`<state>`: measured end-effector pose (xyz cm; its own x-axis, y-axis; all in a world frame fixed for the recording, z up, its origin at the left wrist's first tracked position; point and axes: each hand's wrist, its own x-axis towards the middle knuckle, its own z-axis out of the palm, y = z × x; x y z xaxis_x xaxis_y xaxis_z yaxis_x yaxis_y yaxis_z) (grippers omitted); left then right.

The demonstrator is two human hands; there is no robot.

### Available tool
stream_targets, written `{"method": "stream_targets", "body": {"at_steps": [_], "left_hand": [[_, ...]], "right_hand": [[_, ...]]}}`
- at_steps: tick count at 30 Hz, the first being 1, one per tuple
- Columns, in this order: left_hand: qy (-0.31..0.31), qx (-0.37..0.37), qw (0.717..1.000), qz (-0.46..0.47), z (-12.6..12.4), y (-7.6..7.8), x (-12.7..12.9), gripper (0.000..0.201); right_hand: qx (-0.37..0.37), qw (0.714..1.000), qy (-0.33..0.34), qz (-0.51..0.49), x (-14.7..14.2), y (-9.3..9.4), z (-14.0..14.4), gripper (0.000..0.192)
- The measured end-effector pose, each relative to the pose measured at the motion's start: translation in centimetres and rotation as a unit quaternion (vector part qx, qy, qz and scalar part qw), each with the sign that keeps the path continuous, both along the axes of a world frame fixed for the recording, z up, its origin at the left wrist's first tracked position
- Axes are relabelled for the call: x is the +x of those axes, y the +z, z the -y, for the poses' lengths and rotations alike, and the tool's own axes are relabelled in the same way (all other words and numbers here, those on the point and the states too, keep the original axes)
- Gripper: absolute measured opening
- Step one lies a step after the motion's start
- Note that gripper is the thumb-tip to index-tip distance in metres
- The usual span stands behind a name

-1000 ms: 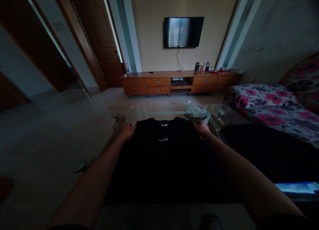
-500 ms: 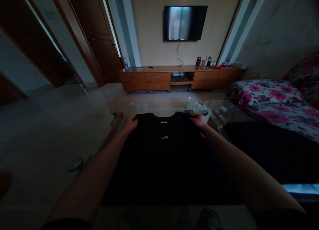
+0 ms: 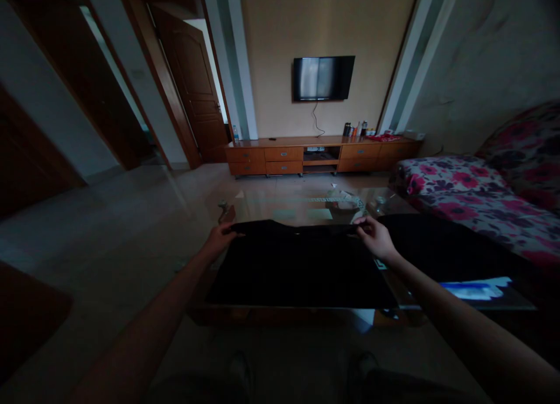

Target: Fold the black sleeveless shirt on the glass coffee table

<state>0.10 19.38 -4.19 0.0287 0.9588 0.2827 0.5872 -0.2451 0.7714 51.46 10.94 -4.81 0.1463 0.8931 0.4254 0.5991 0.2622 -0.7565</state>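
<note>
A black T-shirt (image 3: 297, 267) lies spread on a glass coffee table (image 3: 301, 208) in front of me. My left hand (image 3: 221, 239) grips the shirt's far left shoulder edge. At the far right shoulder edge, my right hand (image 3: 375, 236) pinches the cloth. The collar end looks lifted or folded toward me, and the small logo is hidden. Both forearms stretch out over the table's near side.
More dark cloth (image 3: 441, 246) lies on the table's right part, with a blue-white item (image 3: 475, 288) near its edge. A floral sofa (image 3: 472, 188) stands at the right. A wooden TV cabinet (image 3: 319, 153) and wall TV (image 3: 324, 77) are at the far wall, with doors (image 3: 192, 83) on the left.
I have drawn back from the table, so the shirt looks smaller. The collar end has been raised or folded, hiding the logo seen before. Both hands kept hold of the shoulders.
</note>
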Motion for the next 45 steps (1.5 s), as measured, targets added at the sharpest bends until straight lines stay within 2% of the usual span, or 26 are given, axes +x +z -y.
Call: {"method": "stream_targets", "body": {"at_steps": [3,5,7,10,14,16,18,21,25,28,30,33,35,38,39,41,43,45], "left_hand": [[-0.067,-0.023,0.997,-0.022,3.2,-1.5,-1.2,0.028],[-0.093,-0.034,0.992,-0.078,4.8,-2.6,-1.8,0.026],[-0.11,-0.037,0.984,-0.136,6.1,-3.6,-2.2,0.027],[-0.129,0.006,0.967,-0.218,7.8,-4.2,-2.4,0.028],[-0.164,0.084,0.923,-0.339,9.5,-3.5,-1.4,0.037],[-0.176,0.107,0.898,-0.389,10.0,-3.1,-0.5,0.044],[-0.201,0.116,0.881,-0.413,10.3,-2.9,0.3,0.042],[-0.242,0.102,0.876,-0.405,10.5,-3.3,0.7,0.033],[-0.252,0.092,0.882,-0.388,10.9,-3.6,0.3,0.031],[-0.26,0.094,0.879,-0.389,11.0,-3.1,0.3,0.025],[-0.245,0.092,0.88,-0.397,10.7,-2.7,1.1,0.021],[-0.183,0.097,0.884,-0.419,9.7,-2.4,3.6,0.038],[-0.151,0.12,0.889,-0.416,8.9,-2.5,6.0,0.041],[-0.164,0.16,0.895,-0.382,7.8,-3.1,9.6,0.035],[-0.17,0.166,0.897,-0.374,7.4,-3.4,10.6,0.039],[-0.167,0.158,0.901,-0.368,6.9,-4.1,11.9,0.065],[-0.15,0.126,0.909,-0.369,6.4,-4.8,12.4,0.096],[-0.137,0.073,0.915,-0.373,6.1,-5.5,12.2,0.111]], "right_hand": [[-0.002,0.993,0.032,0.112,-0.1,-1.3,4.2,0.021],[-0.007,0.975,0.08,0.209,-0.3,-2.3,6.4,0.019],[-0.032,0.951,0.131,0.277,-0.4,-3.3,7.9,0.019],[-0.085,0.931,0.16,0.316,-0.6,-4.4,9.0,0.022],[-0.101,0.923,0.155,0.338,-1.1,-5.0,9.1,0.023],[-0.098,0.918,0.127,0.362,-1.5,-5.2,9.0,0.027],[-0.087,0.908,0.117,0.393,-1.9,-5.4,9.0,0.028],[-0.076,0.903,0.145,0.396,-2.2,-5.8,9.1,0.032],[-0.113,0.911,0.164,0.36,-2.2,-6.0,9.5,0.043],[-0.117,0.907,0.169,0.367,-2.6,-5.3,9.7,0.041],[-0.117,0.907,0.144,0.377,-3.4,-4.4,9.5,0.045],[-0.118,0.905,0.065,0.404,-5.7,-2.9,8.0,0.057],[-0.105,0.9,0.028,0.423,-8.0,-2.2,6.4,0.058],[-0.068,0.903,-0.003,0.425,-11.4,-2.1,4.1,0.047],[-0.062,0.903,-0.006,0.425,-12.4,-2.4,3.4,0.045],[-0.07,0.9,0.0,0.43,-13.7,-3.5,2.4,0.049],[-0.109,0.895,0.016,0.432,-14.1,-4.8,1.9,0.057],[-0.157,0.89,0.033,0.426,-13.9,-5.9,1.6,0.061]]}}
